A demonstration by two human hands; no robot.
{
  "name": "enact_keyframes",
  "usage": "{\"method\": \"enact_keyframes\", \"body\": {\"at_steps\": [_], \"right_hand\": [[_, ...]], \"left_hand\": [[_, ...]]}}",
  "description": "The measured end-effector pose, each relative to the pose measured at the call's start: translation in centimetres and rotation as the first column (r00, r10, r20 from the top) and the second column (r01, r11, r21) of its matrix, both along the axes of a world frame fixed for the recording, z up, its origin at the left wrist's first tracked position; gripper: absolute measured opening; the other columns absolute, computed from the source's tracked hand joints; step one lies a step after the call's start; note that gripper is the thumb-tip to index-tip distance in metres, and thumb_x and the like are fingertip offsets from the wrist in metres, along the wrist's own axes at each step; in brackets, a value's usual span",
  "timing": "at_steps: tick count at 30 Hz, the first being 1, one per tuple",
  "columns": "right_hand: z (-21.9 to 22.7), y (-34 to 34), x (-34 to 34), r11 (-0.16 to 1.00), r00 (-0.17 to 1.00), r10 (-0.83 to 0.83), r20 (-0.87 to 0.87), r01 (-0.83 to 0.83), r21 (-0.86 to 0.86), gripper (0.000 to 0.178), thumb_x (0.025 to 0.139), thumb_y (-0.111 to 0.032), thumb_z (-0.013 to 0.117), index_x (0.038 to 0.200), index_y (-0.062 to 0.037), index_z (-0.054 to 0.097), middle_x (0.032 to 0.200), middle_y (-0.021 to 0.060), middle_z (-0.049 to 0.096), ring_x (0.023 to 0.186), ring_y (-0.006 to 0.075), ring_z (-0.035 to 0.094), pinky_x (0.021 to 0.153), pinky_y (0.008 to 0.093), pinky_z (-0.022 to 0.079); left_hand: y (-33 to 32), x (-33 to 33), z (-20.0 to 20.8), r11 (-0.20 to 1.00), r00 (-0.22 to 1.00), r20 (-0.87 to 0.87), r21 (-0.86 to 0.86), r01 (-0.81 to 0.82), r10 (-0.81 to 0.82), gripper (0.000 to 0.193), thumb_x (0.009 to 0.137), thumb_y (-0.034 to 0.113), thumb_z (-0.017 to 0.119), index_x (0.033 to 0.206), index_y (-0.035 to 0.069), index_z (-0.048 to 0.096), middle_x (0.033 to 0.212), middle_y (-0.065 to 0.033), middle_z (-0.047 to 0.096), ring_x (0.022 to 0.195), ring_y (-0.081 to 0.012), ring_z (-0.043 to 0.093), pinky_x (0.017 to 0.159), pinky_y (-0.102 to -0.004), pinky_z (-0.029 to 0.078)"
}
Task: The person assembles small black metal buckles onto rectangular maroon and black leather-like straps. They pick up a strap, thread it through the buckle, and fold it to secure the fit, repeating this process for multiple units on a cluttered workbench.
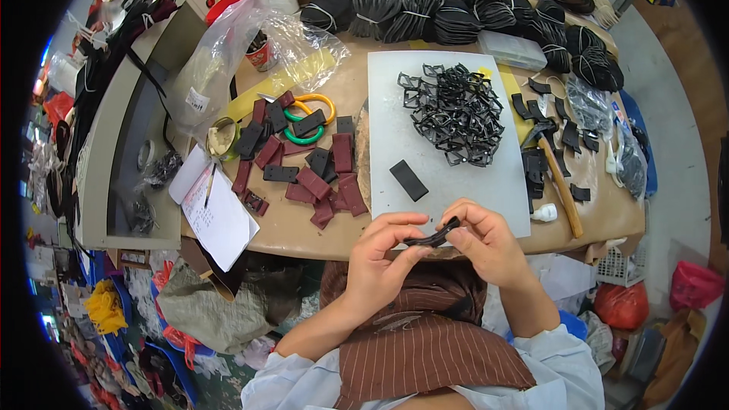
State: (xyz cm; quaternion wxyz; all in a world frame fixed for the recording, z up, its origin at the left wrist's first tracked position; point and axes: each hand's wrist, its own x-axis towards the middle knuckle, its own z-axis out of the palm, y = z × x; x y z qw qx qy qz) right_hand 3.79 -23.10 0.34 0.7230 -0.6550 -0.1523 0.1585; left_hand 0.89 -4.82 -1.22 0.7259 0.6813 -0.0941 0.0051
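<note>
Between my two hands, just over the table's front edge, is a bent black leather-like strip (433, 239). My left hand (377, 256) pinches one end of it with thumb and fingers. At the other end, my right hand (487, 241) grips it the same way. Beyond my hands a flat black rectangular piece (409, 181) lies on a pale board (386, 118). Farther up that board is a heap of black metal-looking buckle frames (462, 118).
To the left lie maroon and black pieces (311, 184), scissors (307, 127) with yellow and green handles, and a notebook (219, 216). A wooden-handled hammer (560, 188) rests at the right beside curved black pieces (570, 137). Bundled dark straps (456, 21) line the back.
</note>
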Motion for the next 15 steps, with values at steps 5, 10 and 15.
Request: {"method": "enact_keyframes", "body": {"at_steps": [5, 10, 15], "right_hand": [[-0.4, 1.3, -1.0, 0.985, 0.956, -0.143, 0.257, 0.162, -0.053, 0.008, 0.084, -0.004, 0.056, 0.089, 0.0016, 0.056, 0.086, 0.0089, 0.054, 0.081, 0.0177, 0.052, 0.074, 0.0272, 0.041], [-1.0, 1.3, -1.3, 0.985, 0.928, -0.140, 0.346, 0.168, -0.051, 0.009, 0.084, -0.003, 0.056, 0.092, 0.0003, 0.055, 0.086, 0.0092, 0.055, 0.078, 0.0184, 0.053, 0.071, 0.0276, 0.043], [-2.1, 0.7, -1.7, 0.941, 0.970, -0.101, -0.220, 0.166, 0.296, 0.011, 0.090, -0.008, 0.051, 0.099, -0.0013, 0.052, 0.086, 0.0028, 0.055, 0.077, 0.0101, 0.051, 0.070, 0.0250, 0.043]], "left_hand": [[-0.3, -0.6, -0.6, 0.942, 0.955, -0.296, -0.329, -0.067, -0.035, 0.014, 0.077, -0.002, 0.065, 0.091, -0.001, 0.062, 0.114, -0.0131, 0.056, 0.097, -0.0151, 0.056, 0.082, -0.0260, 0.047], [0.6, 0.5, -1.2, 0.758, 0.789, -0.510, -0.646, -0.089, -0.341, 0.011, 0.078, -0.002, 0.064, 0.088, 0.002, 0.062, 0.114, -0.0129, 0.056, 0.093, -0.0117, 0.056, 0.085, -0.0267, 0.045], [-1.6, 1.3, -1.1, 0.925, 0.966, -0.258, -0.374, -0.067, -0.034, 0.010, 0.078, 0.000, 0.066, 0.086, 0.001, 0.060, 0.106, -0.0094, 0.055, 0.093, -0.0111, 0.053, 0.085, -0.0250, 0.041]]}}
